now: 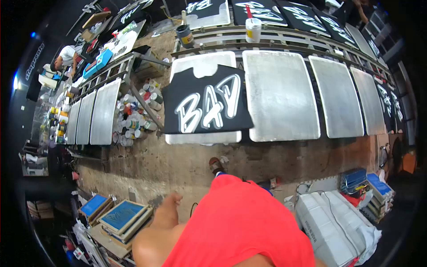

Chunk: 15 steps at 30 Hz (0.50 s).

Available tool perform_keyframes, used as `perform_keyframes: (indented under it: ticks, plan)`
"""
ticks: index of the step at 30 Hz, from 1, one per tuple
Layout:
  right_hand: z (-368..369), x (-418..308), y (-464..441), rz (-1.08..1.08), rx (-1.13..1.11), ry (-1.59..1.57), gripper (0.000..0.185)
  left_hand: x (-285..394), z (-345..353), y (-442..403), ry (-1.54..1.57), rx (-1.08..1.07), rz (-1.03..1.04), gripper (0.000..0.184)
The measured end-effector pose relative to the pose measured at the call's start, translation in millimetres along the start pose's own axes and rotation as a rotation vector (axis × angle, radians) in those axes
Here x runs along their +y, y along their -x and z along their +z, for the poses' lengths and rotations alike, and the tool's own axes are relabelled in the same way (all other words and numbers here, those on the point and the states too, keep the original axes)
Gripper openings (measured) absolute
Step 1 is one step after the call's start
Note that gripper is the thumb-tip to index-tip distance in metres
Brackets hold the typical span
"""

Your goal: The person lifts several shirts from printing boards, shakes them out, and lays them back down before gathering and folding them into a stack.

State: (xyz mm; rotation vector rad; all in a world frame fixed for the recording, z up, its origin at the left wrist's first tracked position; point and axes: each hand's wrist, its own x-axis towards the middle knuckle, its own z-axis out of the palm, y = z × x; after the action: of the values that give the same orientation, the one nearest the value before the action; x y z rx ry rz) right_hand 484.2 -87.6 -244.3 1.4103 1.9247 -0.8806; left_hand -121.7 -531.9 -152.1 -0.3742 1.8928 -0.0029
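My left hand (174,200) hangs low beside the red shirt I wear, over the floor, near a stack of framed screens (122,216). It touches nothing, and its fingers look loosely bent, with nothing seen in them. My right hand is out of view. Ahead of me a black shirt piece (178,91) with white "BAD" lettering lies on a pale board, its lower edge overhanging slightly. To its right are bare grey boards (282,95). A white tub (253,32) with a red-handled tool and a dark jar (184,36) stand on the rail behind.
Many paint containers (133,120) are piled under the left rack. More grey boards (105,111) line that rack. A person (66,58) bends at the far left. A large wrapped white package (329,222) lies at the lower right. Printed black shirts (302,20) lie on the back row.
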Motion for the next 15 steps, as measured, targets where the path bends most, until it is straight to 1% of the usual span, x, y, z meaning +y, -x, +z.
perform_keyframes:
  ticks: [2,3,4,5,6,7,9,10,12,13,14,15]
  plan:
    - [-11,46,19,0.106,-0.041,-0.198,0.016,58,31,-1,-0.090,0.065,0.135,0.036]
    - [-18,64,26,0.155,-0.049,-0.312,0.017,88,44,-25,-0.298,0.093,0.398,0.030]
    - [-26,80,27,0.204,-0.045,-0.440,0.017,132,49,-24,-0.716,0.139,0.865,0.029]
    - [-34,93,28,0.256,-0.032,-0.589,0.018,184,67,-24,-0.994,0.480,1.108,0.021]
    - [-45,104,30,0.299,-0.006,-0.759,0.018,256,83,53,-0.458,0.178,0.693,0.021]
    - [-55,114,27,0.336,0.027,-0.932,0.019,307,96,117,-0.648,0.215,1.026,0.026]
    - [-86,119,20,0.332,0.132,-1.248,0.020,384,140,172,-0.088,-0.142,0.981,0.030]
    - [-104,117,22,0.318,0.194,-1.363,0.021,415,156,205,-0.138,-0.164,1.009,0.030]
    - [-151,98,42,0.281,0.356,-1.565,0.031,482,200,274,-0.430,-0.294,1.072,0.030]
    - [-150,102,42,0.253,0.442,-1.672,0.031,507,226,288,-0.515,-0.328,1.099,0.030]
    - [-143,108,37,0.220,0.537,-1.773,0.030,523,248,296,-0.521,-0.353,1.078,0.028]
    - [-129,116,31,0.182,0.569,-1.676,0.028,539,270,303,-0.526,-0.376,1.056,0.025]
